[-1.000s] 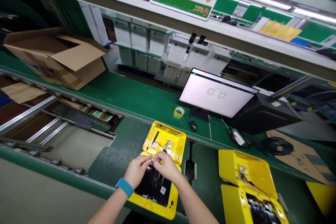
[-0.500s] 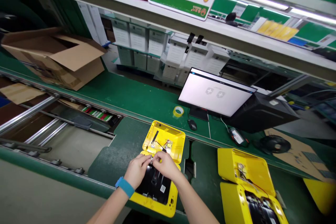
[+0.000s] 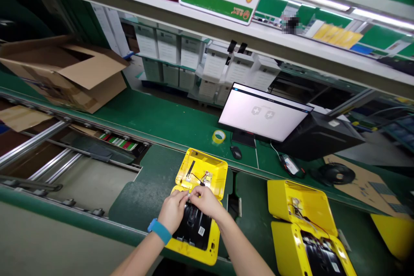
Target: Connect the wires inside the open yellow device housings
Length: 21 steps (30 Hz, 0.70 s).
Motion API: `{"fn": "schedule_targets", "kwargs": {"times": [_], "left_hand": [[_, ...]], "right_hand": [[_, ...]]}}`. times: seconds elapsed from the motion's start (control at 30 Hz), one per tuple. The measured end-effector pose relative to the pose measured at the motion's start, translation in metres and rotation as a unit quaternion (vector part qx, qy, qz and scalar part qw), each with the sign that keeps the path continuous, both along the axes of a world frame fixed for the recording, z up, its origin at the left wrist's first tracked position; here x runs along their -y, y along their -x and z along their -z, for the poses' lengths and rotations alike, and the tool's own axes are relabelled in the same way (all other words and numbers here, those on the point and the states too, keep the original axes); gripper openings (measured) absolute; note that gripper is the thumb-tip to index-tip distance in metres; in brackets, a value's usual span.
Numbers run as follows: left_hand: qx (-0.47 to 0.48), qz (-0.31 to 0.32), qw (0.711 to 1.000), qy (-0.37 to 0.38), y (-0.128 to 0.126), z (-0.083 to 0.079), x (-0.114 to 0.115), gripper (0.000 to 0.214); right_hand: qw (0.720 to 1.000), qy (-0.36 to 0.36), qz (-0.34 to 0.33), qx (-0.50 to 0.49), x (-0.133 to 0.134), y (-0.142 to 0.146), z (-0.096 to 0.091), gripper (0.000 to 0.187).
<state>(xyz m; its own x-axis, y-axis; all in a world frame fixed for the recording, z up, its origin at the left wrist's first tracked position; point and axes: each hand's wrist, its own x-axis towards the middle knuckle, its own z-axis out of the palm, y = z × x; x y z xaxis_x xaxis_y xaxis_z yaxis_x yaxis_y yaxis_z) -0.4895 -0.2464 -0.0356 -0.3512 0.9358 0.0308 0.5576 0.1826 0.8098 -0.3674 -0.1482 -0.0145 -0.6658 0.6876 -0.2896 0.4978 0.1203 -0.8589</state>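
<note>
An opened yellow case (image 3: 194,253) lies in front of me, its lid (image 3: 221,177) tipped back and a small circuit board (image 3: 206,177) with thin wires inside the lid. A black panel (image 3: 194,228) with a white square label fills the lower half. My left hand (image 3: 173,211), with a blue band on the wrist, pinches over the hinge side of the case. Opposite it, my right hand (image 3: 205,202) is also closed in a pinch. The fingertips meet at a small pale piece (image 3: 188,194) by the wires, too small to name for certain.
To the right stands a second opened yellow case (image 3: 281,241) with wires. Behind are a tape roll (image 3: 219,136), a mouse (image 3: 236,152), a monitor (image 3: 263,114) and a black fan (image 3: 336,174). A cardboard box (image 3: 93,71) sits at left, beside conveyor rails (image 3: 48,146).
My left hand and wrist have shifted slightly right and are turned a little. Both hands stay pinched together at the same spot. The view has moved slightly.
</note>
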Motion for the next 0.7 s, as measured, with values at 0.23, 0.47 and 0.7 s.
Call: {"fn": "schedule_targets", "kwargs": {"times": [0.23, 0.47, 0.7], "left_hand": [[-0.019, 0.011, 0.999, 0.024, -0.005, -0.006, -0.001, 0.033], [-0.024, 0.019, 1.000, 0.007, 0.003, -0.001, -0.006, 0.036], [-0.043, 0.070, 0.997, 0.007, 0.011, -0.025, -0.016, 0.025]], "right_hand": [[1.000, 0.013, 0.005, -0.020, 0.000, -0.002, 0.002, 0.011], [0.999, 0.032, 0.001, -0.026, -0.006, 0.000, 0.016, 0.012], [0.999, -0.025, -0.043, 0.001, -0.010, 0.005, -0.004, 0.015]]}}
